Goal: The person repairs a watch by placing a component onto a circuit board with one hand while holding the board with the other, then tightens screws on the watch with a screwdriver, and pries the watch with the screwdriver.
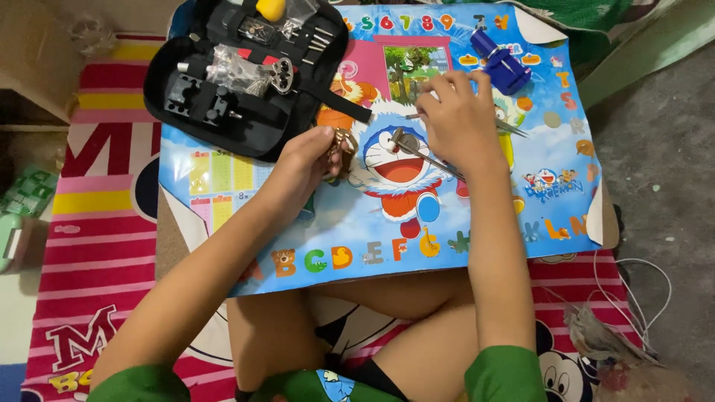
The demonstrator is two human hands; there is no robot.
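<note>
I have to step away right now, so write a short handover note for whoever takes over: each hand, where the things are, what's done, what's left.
Left hand: closed on a small brownish metal piece, probably a watch band, held at the mat's middle.
Right hand: pinching thin metal tweezers, tips at a small round part lying on the mat.
Things: blue plastic tool on the cartoon mat beyond the right hand; black tool case open at top left, tools and bagged parts inside.
Done: case opened, tools out.
Left: the work on the round part looks unfinished; how far along cannot be told.
</note>
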